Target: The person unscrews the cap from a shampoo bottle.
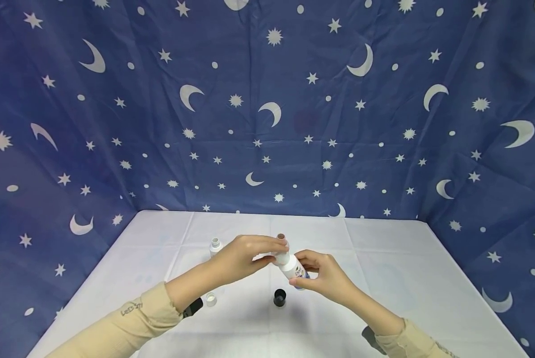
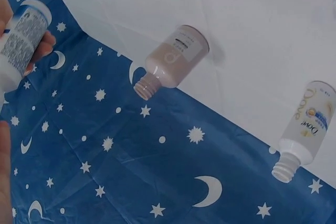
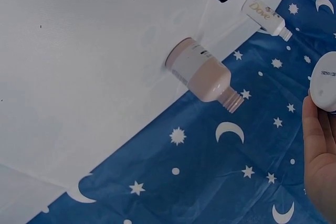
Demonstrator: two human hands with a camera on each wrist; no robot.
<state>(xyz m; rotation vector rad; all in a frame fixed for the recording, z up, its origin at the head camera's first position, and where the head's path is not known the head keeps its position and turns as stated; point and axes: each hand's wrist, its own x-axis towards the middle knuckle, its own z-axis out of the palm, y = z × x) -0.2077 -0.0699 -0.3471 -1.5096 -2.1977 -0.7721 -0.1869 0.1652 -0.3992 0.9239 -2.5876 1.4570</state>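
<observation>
My right hand (image 1: pixel 325 278) grips a white bottle (image 1: pixel 293 269) with a blue-and-white label round its body, tilted above the table. At its upper end my left hand (image 1: pixel 245 256) pinches the white cap (image 1: pixel 281 258) between thumb and fingers. In the left wrist view the same bottle (image 2: pixel 23 40) shows at the left edge, with right-hand fingers behind it. Its white base (image 3: pixel 324 81) faces the right wrist camera. A pale pink bottle (image 3: pixel 202 72) without a cap stands behind the hands, mostly hidden in the head view.
A white Dove bottle (image 2: pixel 308 124), uncapped, stands on the table left of the pink one. Nearer the front, a black cap (image 1: pixel 279 297) and a white cap (image 1: pixel 211 299) lie on the white-covered table (image 1: pixel 384 308). Blue curtain (image 1: pixel 267 109) with moons and stars hangs around.
</observation>
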